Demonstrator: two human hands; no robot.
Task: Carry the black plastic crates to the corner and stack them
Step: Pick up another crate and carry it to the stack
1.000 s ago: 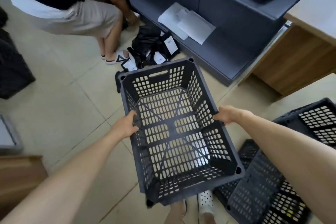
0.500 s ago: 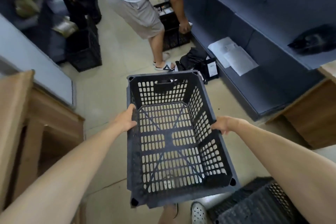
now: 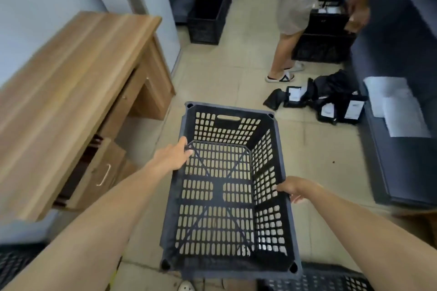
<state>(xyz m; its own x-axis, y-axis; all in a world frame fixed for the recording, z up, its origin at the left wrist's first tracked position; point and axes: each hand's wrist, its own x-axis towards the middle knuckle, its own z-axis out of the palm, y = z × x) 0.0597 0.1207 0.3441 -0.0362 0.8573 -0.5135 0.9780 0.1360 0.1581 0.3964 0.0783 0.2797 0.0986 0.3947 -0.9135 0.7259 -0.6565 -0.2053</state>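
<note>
I carry an empty black plastic crate (image 3: 227, 196) with perforated walls in front of me, above the tiled floor. My left hand (image 3: 173, 158) grips its left rim, fingers curled over the edge. My right hand (image 3: 294, 188) grips the right rim. Another black crate (image 3: 331, 279) lies on the floor at the bottom right, partly cut off. More black crates stand farther off: one (image 3: 205, 21) by the wall, another (image 3: 324, 38) beside a standing person.
A wooden desk (image 3: 71, 78) with a half-open drawer fills the left. A person (image 3: 293, 19) in shorts and sandals bends over ahead on the right. Black packets (image 3: 326, 99) lie on the floor. A low dark grey shelf unit (image 3: 402, 149) with white papers runs along the right.
I have turned left with the crate: the desk now fills the left, the shelf unit slid to the right, and the floor crates dropped to the bottom edge. Both hands keep their grip.
</note>
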